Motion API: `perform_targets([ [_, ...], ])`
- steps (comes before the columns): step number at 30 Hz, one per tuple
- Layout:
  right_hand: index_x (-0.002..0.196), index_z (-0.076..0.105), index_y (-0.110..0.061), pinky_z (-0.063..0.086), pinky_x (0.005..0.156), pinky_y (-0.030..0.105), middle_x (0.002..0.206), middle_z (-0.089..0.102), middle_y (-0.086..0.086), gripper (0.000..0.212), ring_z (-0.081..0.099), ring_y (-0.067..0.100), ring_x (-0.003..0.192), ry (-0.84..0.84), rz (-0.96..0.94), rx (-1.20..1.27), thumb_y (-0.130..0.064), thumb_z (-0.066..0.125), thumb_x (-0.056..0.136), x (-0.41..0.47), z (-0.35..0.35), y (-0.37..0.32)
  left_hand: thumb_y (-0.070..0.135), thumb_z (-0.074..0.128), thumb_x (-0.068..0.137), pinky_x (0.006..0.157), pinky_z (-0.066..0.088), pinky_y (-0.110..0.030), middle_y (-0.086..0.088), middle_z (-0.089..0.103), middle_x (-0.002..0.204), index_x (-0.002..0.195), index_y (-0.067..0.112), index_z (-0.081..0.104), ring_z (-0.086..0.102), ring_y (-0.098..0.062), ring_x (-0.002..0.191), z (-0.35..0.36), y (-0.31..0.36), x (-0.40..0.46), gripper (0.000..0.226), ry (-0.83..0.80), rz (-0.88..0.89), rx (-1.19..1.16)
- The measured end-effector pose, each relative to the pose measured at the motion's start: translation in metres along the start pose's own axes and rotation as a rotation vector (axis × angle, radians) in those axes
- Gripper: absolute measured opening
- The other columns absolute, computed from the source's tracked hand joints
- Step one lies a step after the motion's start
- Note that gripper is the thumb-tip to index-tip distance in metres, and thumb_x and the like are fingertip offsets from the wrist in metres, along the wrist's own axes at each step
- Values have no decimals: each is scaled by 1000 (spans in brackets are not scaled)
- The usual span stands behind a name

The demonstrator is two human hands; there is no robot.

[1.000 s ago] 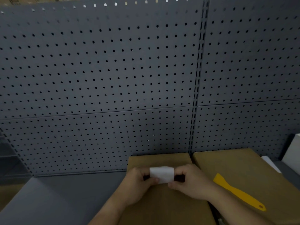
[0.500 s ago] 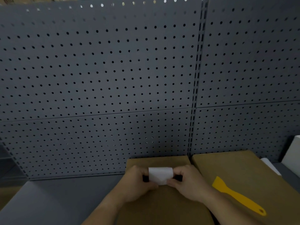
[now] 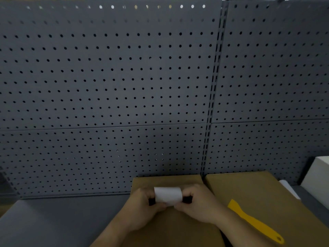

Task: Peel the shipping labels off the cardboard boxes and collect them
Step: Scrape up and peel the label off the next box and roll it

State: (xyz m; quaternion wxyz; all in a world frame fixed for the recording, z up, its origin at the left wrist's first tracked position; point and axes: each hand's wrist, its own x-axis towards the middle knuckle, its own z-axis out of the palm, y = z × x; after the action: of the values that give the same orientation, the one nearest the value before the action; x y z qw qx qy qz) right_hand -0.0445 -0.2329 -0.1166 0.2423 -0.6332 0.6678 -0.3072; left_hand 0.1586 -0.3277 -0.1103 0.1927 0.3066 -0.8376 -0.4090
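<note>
White paper is the centre of the action: a shipping label [image 3: 168, 195] is held up between both hands, just above the nearer cardboard box [image 3: 170, 227]. The left hand [image 3: 142, 207] has its fingers closed on the label's left edge, and the right hand [image 3: 197, 204] has its fingers closed on the right edge, thumbs pinching along the bottom. The label curves over something dark that pokes out at each end, perhaps a roll or core, though I can't make it out for certain.

So where does the job stand? This label looks to be off its box and in hand, so the peeling of at least one seems done. The visible top of the box below shows no label. The second box [image 3: 263, 196], just beside it on the right, also shows a bare top, with a yellow scraper [image 3: 256, 222] lying on it, no hand on it. Both sit on the grey worktop [image 3: 53, 221] against the pegboard wall [image 3: 124, 86]. What's left, by my reading, is adding this label to the collection. Whether other boxes wait out of view, I can't tell.
</note>
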Motion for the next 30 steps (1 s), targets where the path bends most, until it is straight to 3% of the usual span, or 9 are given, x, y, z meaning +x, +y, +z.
perform_targets([
  [3, 74, 73, -11, 46, 61, 27, 75, 72, 7, 38, 65, 20, 67, 58, 26, -18, -48, 73, 84, 7, 2, 4, 25, 79, 83, 93, 50, -9, 33, 70, 112, 119, 41, 70, 61, 17, 105, -3, -1, -1, 40, -16, -36, -23],
  [6, 61, 62, -9, 32, 54, 25, 58, 55, 0, 43, 44, 6, 54, 72, 32, -35, -42, 76, 85, 9, 1, 4, 20, 81, 79, 88, 50, -7, 33, 70, 111, 116, 39, 72, 63, 14, 105, -7, 0, -1, 42, -43, -48, -53],
  [10, 61, 63, -13, 34, 56, 26, 62, 59, 2, 39, 48, 7, 57, 98, 31, -31, -41, 75, 85, 7, 6, 6, 20, 84, 76, 86, 49, -4, 33, 70, 109, 116, 42, 70, 62, 16, 104, -9, 1, 4, 48, -54, -53, -11],
  [13, 59, 68, -32, 40, 57, 20, 66, 68, -13, 29, 60, 8, 63, 100, 28, -27, -38, 76, 86, 5, 5, 4, 18, 83, 78, 79, 50, -2, 33, 71, 104, 112, 43, 71, 64, 17, 98, -11, 2, 10, 44, -61, -31, 24],
  [15, 53, 62, -41, 36, 54, 14, 59, 63, -22, 38, 56, 0, 59, 97, 26, -32, -35, 76, 88, 3, 4, 3, 21, 82, 80, 81, 50, -2, 32, 70, 105, 114, 38, 72, 65, 17, 98, -10, 3, 12, 40, -46, -7, 24],
  [18, 62, 67, -25, 33, 53, 17, 62, 60, -9, 30, 50, 1, 58, 85, 28, -45, -37, 73, 89, 3, 2, 3, 27, 81, 82, 85, 48, -1, 39, 68, 102, 111, 41, 71, 62, 18, 103, -5, 4, 11, 33, 2, 20, 0],
  [21, 63, 62, -14, 35, 55, 24, 64, 55, 1, 38, 48, 5, 59, 74, 18, -24, -44, 72, 86, 2, 1, 4, 28, 78, 85, 90, 50, -5, 36, 69, 104, 110, 39, 72, 62, 17, 103, -2, -1, 10, 29, 17, 12, 29],
  [25, 89, 79, -23, 57, 86, 32, 95, 73, -7, 19, 67, 5, 91, 10, 9, 2, -40, 78, 80, 7, -3, 4, 29, 74, 88, 88, 52, -10, 25, 70, 109, 118, 30, 70, 63, 13, 101, -2, -6, 10, 30, 44, -23, 67],
  [30, 81, 75, -9, 56, 87, 35, 94, 70, 2, 28, 63, 11, 90, 26, 26, -47, -36, 80, 81, 17, -4, 6, 29, 72, 90, 97, 52, -15, 25, 67, 115, 121, 29, 69, 61, 11, 105, -2, -2, 8, 31, 30, -35, 65],
])
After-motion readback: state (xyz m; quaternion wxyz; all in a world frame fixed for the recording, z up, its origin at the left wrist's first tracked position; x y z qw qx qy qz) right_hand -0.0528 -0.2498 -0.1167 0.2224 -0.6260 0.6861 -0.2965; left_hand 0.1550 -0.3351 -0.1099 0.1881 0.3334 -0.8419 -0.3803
